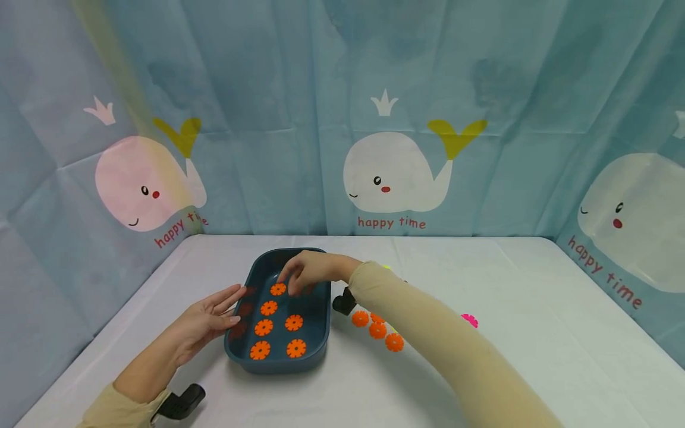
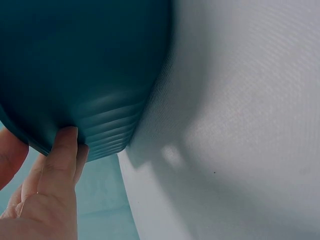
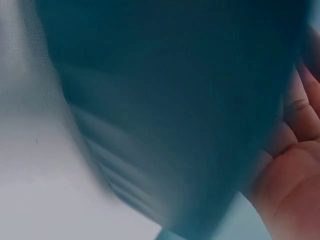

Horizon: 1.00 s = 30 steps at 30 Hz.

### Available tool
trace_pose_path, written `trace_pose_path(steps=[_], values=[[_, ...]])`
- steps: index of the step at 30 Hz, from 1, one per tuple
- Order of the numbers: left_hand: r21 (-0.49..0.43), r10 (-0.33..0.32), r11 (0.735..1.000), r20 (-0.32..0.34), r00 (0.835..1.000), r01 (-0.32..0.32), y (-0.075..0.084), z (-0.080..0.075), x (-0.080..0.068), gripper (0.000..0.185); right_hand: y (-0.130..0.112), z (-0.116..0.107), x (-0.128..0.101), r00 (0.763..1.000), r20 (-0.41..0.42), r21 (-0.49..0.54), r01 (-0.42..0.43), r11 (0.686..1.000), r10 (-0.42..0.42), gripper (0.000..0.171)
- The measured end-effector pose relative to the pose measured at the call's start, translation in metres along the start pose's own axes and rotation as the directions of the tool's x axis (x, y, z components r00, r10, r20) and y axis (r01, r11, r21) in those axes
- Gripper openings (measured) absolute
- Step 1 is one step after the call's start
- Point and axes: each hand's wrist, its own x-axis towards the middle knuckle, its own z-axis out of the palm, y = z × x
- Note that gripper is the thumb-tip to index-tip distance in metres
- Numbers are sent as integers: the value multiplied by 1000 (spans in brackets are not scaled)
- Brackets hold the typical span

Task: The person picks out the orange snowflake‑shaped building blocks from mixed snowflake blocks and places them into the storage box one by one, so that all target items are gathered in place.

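Note:
A dark blue plastic basin stands on the table, with several orange notched discs lying in two columns on its floor. At its left rim is my left hand, which holds the basin with the thumb at the rim and the fingers against the outer wall; the left wrist view shows these fingers on the wall. My right hand reaches into the basin's far end, index fingertip right at the farthest orange disc of the left column. In the right wrist view, the basin wall hides its fingertips.
More orange discs lie right of the basin, partly behind the right sleeve. A pink disc lies farther right, and a bit of yellow shows beyond the sleeve. A curtain with whales hangs behind the white table.

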Motion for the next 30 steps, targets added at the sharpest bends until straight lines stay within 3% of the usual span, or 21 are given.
trace_pose_path(steps=[13, 24, 30], values=[[16, 9, 1000, 4, 1000, -9, -1, -1, 1, 76, -5, -26, -56, 996, -89, 32, 24, 999, -21, 31], [21, 10, 1000, -1, 1000, -10, 1, 0, 1, 76, 26, -35, -107, 984, -179, 17, 2, 1000, 1, 21], [14, 7, 1000, 1, 1000, -7, 0, 0, 0, 76, 48, -36, -124, 985, -158, 12, -60, 998, 61, 20]])
